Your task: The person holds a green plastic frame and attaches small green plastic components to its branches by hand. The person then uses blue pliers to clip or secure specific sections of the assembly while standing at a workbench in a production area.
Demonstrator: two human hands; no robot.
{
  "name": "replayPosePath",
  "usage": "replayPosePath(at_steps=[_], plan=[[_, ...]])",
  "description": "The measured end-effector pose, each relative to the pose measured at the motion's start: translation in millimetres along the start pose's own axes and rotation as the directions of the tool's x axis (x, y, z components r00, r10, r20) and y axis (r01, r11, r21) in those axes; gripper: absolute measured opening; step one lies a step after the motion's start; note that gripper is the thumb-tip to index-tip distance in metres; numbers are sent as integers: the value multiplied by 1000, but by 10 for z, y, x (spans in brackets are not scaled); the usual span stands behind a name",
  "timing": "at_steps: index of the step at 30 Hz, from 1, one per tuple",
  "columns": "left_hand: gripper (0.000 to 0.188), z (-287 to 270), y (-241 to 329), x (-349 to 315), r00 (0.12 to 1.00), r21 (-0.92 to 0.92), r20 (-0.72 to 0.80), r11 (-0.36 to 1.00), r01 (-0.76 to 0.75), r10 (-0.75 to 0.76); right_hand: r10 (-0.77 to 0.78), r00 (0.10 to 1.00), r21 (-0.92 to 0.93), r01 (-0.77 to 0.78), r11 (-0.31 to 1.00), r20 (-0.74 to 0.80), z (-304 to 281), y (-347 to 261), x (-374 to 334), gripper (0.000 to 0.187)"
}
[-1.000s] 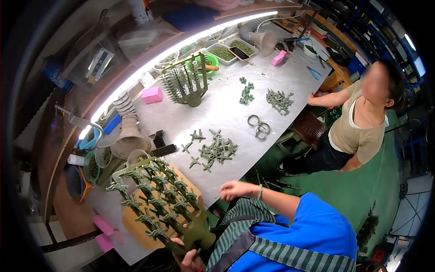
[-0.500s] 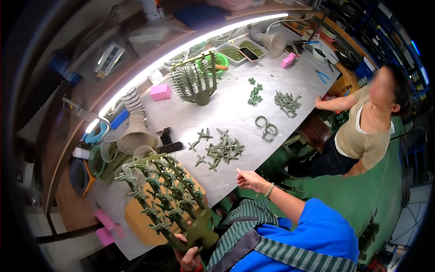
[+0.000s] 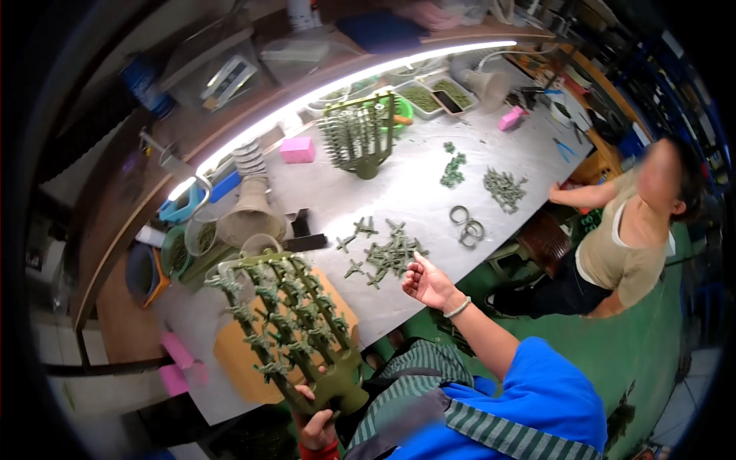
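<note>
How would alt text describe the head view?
A person's left hand grips a green branching rack loaded with small green pieces; the right hand is near a pile of cross-shaped pieces on a grey table.

No readable text in this shot, folks
Best candidates are all on the upper shelf: a pale packet with dark marks (image 3: 228, 82), a blue container (image 3: 146, 88) at the left, and a white canister with some print (image 3: 303, 14) up at the top edge. Way too small and blurry to make out a single word or number.
</note>
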State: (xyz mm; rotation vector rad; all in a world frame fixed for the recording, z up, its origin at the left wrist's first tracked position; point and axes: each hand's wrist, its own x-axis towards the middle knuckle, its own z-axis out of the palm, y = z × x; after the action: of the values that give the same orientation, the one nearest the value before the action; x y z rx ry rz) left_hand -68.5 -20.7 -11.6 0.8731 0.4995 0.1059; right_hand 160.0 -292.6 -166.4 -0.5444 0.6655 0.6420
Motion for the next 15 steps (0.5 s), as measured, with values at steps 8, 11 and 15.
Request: replayPosePath(at_steps=[8, 11, 15], plan=[[46, -27, 41, 32, 997, 27, 80, 999, 22, -24, -98, 973, 256, 150, 955, -207, -408, 54, -63, 29], [46, -32, 52, 42, 997, 43, 68, 999, 32, -35, -161, 987, 198, 162, 967, -18, -144, 33, -214, 29], [47, -39, 57, 83, 992, 36, 119, 999, 33, -37, -154, 984, 35, 151, 988, 87, 276, 134, -427, 26]])
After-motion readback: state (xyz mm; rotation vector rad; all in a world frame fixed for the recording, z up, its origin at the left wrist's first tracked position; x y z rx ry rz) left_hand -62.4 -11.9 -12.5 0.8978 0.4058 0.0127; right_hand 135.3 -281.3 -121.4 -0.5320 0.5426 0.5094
